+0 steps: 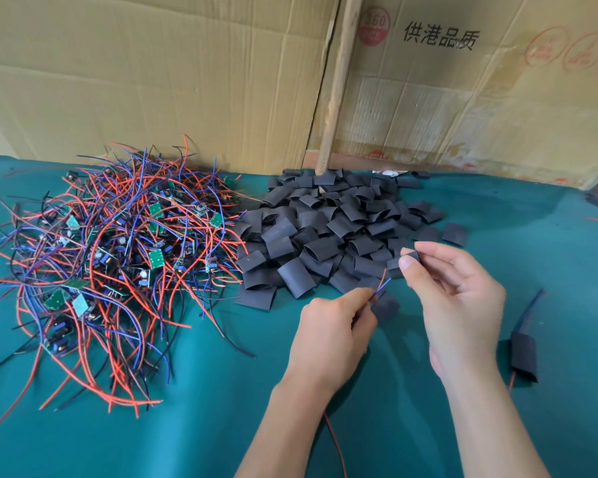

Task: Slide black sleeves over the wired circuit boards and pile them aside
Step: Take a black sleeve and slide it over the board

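Nearest to me, both forearms reach out over the teal cloth-covered surface (204, 408), which lies soft and slightly rumpled. The left hand (328, 336) has its fingers (354, 300) curled and pinched on a thin red and blue wire pair (382, 284), tips held upward, probably so they can be fed straight into a tube; a red lead trails back under the wrist. Whatever board hangs on those wires is hidden inside the palm. The right hand (460, 305) pinches a short black flattened sleeve (411, 254) between thumb and forefinger, held just above the wire tips, its mouth seemingly turned toward them. The two are close but not yet joined, so I judge the threading is about to begin.

To the right lies one finished piece, a black sleeved board with leads poking from both ends (524, 353), set apart from the stock, the start of the done pile.

Beyond the hands sits a heap of loose black sleeves (325, 232), matte, rubbery-looking, some squashed flat and some gaping oval, within easy reach of the right hand. Left of it spreads a tangle of small green circuit boards with red, blue and black wires (111, 257), springy and snarled together. Behind everything stand creased brown cardboard cartons (152, 81) with printed characters, forming a backstop.
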Motion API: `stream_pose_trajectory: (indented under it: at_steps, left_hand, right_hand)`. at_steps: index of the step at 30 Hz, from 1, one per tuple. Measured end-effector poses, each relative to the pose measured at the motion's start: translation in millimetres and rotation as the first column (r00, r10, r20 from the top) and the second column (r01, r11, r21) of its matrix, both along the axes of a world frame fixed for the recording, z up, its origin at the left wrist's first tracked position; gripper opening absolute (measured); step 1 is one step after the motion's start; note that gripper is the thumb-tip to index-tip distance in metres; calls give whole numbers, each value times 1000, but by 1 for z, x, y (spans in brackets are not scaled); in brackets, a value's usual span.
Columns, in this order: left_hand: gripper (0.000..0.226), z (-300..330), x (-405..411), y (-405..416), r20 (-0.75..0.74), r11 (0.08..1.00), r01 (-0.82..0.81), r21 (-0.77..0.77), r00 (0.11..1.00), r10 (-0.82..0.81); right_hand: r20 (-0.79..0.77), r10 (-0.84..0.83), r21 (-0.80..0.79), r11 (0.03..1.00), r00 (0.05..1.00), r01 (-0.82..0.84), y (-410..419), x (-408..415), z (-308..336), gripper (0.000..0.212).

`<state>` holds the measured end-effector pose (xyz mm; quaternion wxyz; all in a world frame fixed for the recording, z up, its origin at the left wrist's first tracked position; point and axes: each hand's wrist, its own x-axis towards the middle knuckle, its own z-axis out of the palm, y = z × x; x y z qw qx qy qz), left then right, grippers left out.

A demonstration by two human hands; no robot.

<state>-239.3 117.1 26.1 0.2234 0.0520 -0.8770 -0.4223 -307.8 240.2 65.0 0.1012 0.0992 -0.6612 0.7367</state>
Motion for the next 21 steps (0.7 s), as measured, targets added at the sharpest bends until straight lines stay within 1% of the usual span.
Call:
stream_pose_trajectory:
  at_steps: [4,8,11,13,14,16,19,21]
  left_hand:
    - [22,2,1,0,8,1000,7,4,1000,-7]
    - [17,1,3,0,12,1000,0,16,1000,0]
    - [13,3,3,0,-21,999,-27,-44,999,26]
    - [17,1,2,-3,-24,995,-47,-85,999,45]
    - [19,1,1,-5,-23,997,-58,-60,998,57]
    - [22,1,0,-9,-37,997,-61,53,997,63]
    - [31,2,0,-14,-14,987,-34,158,999,37]
    - [30,2,-1,-15,2,963,-32,268,999,33]
  right_hand:
    - [12,17,14,1000,1000,-17,-1,1,2,21]
    - [2,10,25,1000,1000,-11,0,1,2,22]
    - [9,58,75,996,998,-58,1,1,2,21]
    - [7,86,122,989,996,-86,2,2,2,22]
    - [7,90,136,987,996,-90,2,1,2,23]
    - [15,102,138,985,995,-103,3,1,2,24]
    - [21,114,160,980,993,-116,4,1,2,24]
    - [17,132,177,975,991,-133,4,1,2,26]
